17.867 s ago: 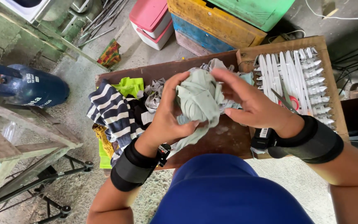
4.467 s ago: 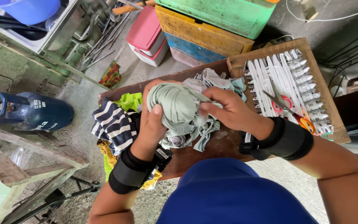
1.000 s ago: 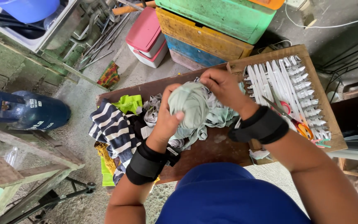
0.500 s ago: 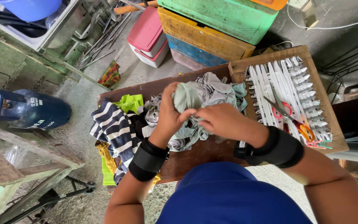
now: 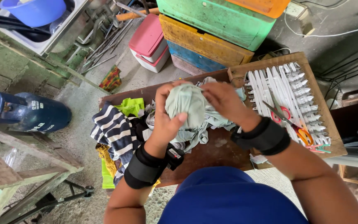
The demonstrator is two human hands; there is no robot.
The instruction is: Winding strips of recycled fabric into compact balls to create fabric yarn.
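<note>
A rolled wad of pale green cloth [image 5: 186, 103] is held up over a brown wooden table [image 5: 212, 151]. My left hand [image 5: 166, 116] grips the wad from the left, thumb across its front. Against its right side presses my right hand [image 5: 224, 99], fingers wrapped on the fabric. More of the same pale cloth hangs down onto a heap of rags [image 5: 195, 132] below. Both wrists carry black bands.
A striped navy-and-white garment [image 5: 114, 132] and neon green cloth [image 5: 131, 105] lie on the table's left. A wooden tray [image 5: 311, 89] of white strips with red and orange scissors [image 5: 289, 120] sits right. Stacked coloured crates [image 5: 212, 29], a pink box [image 5: 150, 41] and a blue gas cylinder [image 5: 34, 114] stand around.
My right hand has risen from in front of the wad to its right side. The cloth bundle sits a little higher and looks more tightly rolled.
</note>
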